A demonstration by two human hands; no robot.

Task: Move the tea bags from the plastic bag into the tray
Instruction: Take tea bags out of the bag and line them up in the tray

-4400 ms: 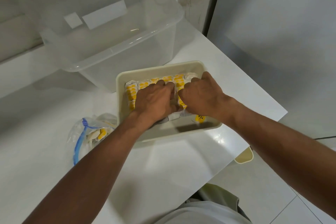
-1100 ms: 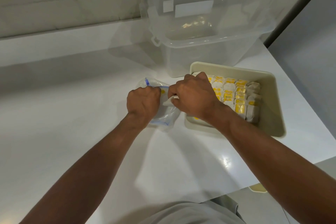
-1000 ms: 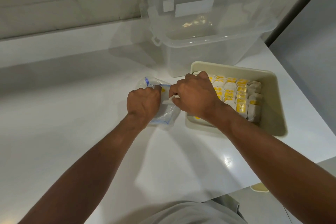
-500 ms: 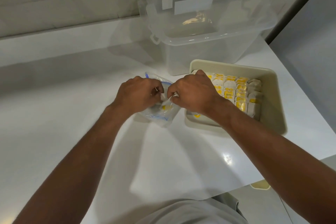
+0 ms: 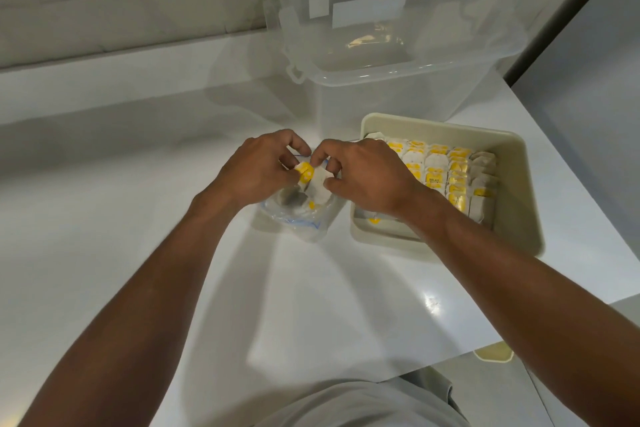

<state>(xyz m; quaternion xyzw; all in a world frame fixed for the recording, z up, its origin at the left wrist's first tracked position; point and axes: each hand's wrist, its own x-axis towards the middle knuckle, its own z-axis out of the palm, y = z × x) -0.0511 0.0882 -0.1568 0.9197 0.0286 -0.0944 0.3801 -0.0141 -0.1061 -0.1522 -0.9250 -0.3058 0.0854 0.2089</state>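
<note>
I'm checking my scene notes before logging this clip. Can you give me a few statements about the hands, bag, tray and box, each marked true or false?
1. The tray already holds rows of tea bags. True.
2. The plastic bag lies inside the tray. False: it lies on the counter, left of the tray.
3. The left hand and the right hand both pinch a tea bag above the plastic bag. True.
4. The clear box stands nearer the person than the tray. False: it stands behind the tray.
</note>
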